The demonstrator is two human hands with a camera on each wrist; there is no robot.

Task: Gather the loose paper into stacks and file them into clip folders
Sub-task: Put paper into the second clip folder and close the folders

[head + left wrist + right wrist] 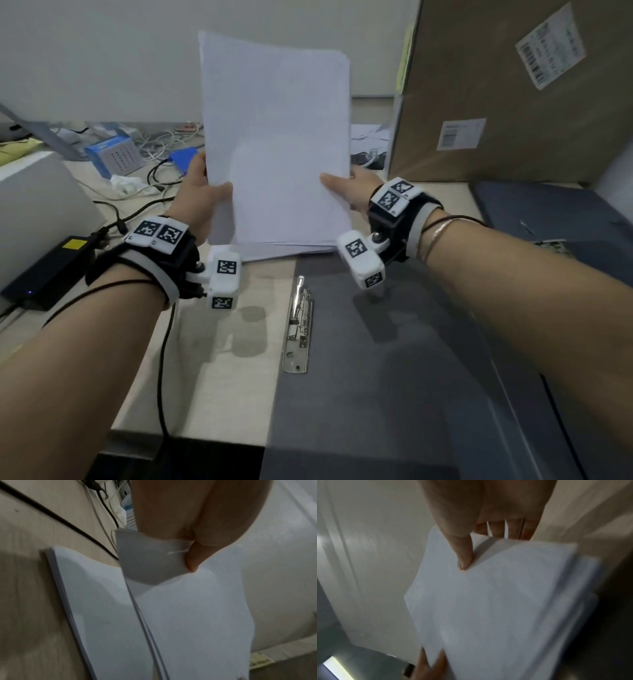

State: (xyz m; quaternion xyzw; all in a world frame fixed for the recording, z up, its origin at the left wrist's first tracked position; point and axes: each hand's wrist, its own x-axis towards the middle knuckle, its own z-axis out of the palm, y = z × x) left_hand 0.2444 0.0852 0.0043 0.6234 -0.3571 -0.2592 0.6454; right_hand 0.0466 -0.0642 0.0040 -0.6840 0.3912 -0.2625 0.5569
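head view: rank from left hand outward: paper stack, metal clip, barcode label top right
1. paper stack: held upright, its left edge in the left hand.
2. metal clip: on the open folder, below and to the hand's right.
3. barcode label: on the cardboard box, far upper right.

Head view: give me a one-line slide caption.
Both hands, left hand and right hand, hold a paper stack upright above the open clip folder on the desk.
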